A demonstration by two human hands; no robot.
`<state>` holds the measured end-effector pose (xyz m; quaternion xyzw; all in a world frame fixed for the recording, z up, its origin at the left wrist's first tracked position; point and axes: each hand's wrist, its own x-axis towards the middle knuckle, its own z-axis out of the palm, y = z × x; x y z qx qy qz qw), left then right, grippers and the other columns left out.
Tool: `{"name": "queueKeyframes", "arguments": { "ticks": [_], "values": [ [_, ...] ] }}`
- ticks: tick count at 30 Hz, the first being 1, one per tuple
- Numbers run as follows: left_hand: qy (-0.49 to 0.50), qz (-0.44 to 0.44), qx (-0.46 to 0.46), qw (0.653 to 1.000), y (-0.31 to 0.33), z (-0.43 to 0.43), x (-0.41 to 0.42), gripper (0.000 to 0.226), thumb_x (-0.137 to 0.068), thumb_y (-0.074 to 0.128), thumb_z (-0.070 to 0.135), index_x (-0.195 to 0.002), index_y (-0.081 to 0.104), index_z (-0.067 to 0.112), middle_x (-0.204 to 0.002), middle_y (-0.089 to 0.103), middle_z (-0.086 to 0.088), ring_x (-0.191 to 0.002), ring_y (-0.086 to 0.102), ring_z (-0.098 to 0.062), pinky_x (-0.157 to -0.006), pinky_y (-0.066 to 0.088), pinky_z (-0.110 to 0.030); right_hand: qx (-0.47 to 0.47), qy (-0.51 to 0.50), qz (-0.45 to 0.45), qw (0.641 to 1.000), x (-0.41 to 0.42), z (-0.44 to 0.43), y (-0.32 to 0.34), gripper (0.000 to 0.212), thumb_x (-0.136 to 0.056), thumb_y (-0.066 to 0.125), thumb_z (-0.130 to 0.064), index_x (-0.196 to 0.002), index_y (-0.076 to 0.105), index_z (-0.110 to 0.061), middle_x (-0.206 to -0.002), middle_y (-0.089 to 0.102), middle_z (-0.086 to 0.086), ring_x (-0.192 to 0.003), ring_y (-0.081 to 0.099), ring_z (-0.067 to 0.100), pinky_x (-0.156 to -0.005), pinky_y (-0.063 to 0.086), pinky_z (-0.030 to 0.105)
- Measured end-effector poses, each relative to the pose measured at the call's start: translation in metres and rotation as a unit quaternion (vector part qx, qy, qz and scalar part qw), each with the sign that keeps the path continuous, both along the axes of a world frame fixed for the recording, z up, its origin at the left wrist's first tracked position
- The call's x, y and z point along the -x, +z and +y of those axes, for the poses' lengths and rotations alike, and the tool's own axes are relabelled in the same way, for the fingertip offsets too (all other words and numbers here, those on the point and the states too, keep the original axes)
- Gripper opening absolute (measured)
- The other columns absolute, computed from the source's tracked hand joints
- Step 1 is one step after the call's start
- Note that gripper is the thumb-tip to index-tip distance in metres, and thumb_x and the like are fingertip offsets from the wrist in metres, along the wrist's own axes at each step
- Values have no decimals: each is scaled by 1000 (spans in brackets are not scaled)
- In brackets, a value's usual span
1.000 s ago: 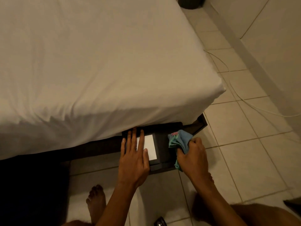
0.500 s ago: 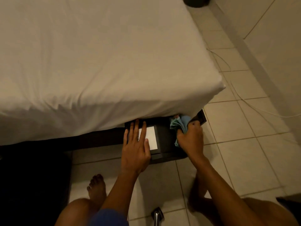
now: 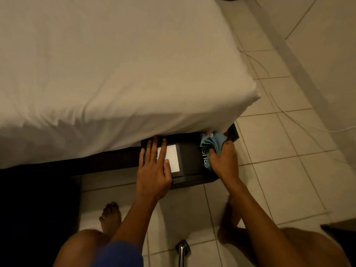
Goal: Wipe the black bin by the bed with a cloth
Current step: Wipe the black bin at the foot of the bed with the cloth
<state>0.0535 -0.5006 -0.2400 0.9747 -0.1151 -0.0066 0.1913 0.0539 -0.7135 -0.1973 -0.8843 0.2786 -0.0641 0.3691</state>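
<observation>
A person crouches on a tiled floor [image 3: 269, 170] beside a bed [image 3: 115, 74] covered in a white sheet. The black bin [image 3: 190, 160] sits on the floor at the bed's corner, its far edge tucked under the overhanging sheet. The left hand [image 3: 154, 170] lies flat and spread on the bin's top, over a white label [image 3: 172, 158]. The right hand [image 3: 224, 162] is closed around a bunched blue cloth [image 3: 212, 143], pressing it against the bin's right side near the sheet.

Risks, as a judgement: the cloth could catch the hanging sheet and smear dirt onto it. The light bin may slide or tip if the bracing hand lifts. A thin white cable [image 3: 289, 114] on the floor to the right could snag a foot.

Counts: one bin, one cloth, two hands, one bed, one cable, two bare feet. One metal object [image 3: 182, 251] near the bottom edge cannot be identified.
</observation>
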Motion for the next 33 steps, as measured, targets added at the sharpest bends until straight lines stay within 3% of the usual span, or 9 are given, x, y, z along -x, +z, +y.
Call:
{"name": "queueKeyframes", "arguments": {
  "ticks": [6, 10, 16, 19, 24, 27, 29, 31, 33],
  "values": [
    [0, 8, -1, 1000, 2, -2, 0, 66, -100, 29, 35, -161, 3, 27, -170, -4, 2, -157, -4, -14, -128, 5, -43, 92, 55, 13, 994, 10, -3, 5, 37, -79, 68, -18, -108, 54, 1, -109, 52, 18, -98, 54, 32, -73, 43, 33],
    [-5, 16, 2, 1000, 4, -1, 0, 66, -101, 27, 36, -161, 1, 27, -170, -7, 1, -157, -7, -13, -128, 2, -42, 50, 72, 17, 996, -21, -7, 4, 40, -80, 65, -23, -113, 56, -1, -112, 53, 20, -101, 55, 36, -78, 49, 40],
    [-3, 12, 0, 1000, 4, -2, 1, 66, -101, 27, 36, -161, 3, 27, -170, -4, 2, -157, -4, -13, -128, 7, -44, 5, 18, 11, 1000, 58, 7, -1, 39, -77, 71, -18, -108, 50, -11, -104, 52, 8, -93, 57, 27, -76, 52, 40],
    [-9, 15, -1, 1000, 3, 0, 0, 66, -100, 26, 38, -161, 3, 26, -170, -4, 2, -157, -5, -13, -128, 6, -44, 29, -23, 1, 999, 91, 25, 1, 53, -74, 74, -22, -114, 41, -20, -106, 49, -2, -88, 55, 15, -73, 48, 30],
    [-10, 15, -7, 1000, 2, -3, -1, 66, -100, 25, 39, -161, 0, 27, -170, -8, 1, -157, -8, -13, -128, 4, -44, -56, -46, -44, 996, 48, 6, 3, 52, -73, 73, 0, -115, 44, -3, -107, 46, 3, -98, 57, 21, -72, 41, 11],
    [-5, 17, -4, 1000, 2, -2, 0, 66, -100, 25, 39, -161, 1, 27, -170, -6, 1, -157, -7, -13, -128, 6, -44, -49, -78, -25, 995, 68, 24, 11, 56, -74, 74, -4, -118, 40, -8, -109, 51, 5, -98, 59, 23, -72, 42, 16],
    [-1, 14, 3, 1000, 2, -1, 0, 66, -100, 24, 39, -161, 2, 27, -170, -5, 2, -157, -6, -13, -128, 6, -44, 8, -50, -15, 999, 90, 45, 20, 62, -70, 78, -5, -118, 41, -10, -110, 56, 11, -90, 59, 19, -71, 39, 7],
    [-5, 10, 4, 1000, 1, -1, 1, 66, -99, 23, 39, -161, 2, 27, -170, -4, 2, -157, -5, -13, -128, 7, -44, 57, 14, -29, 998, 95, 53, 24, 59, -63, 82, -1, -112, 50, -5, -102, 59, 16, -77, 54, 15, -56, 32, -7],
    [-10, 14, 5, 1000, 1, -1, 0, 65, -100, 23, 39, -161, 2, 28, -170, -4, 2, -157, -5, -12, -128, 6, -44, 58, 76, -16, 995, 77, 45, 20, 58, -65, 81, -3, -113, 49, -9, -105, 55, 12, -83, 57, 17, -61, 42, 1]
  ]
}}
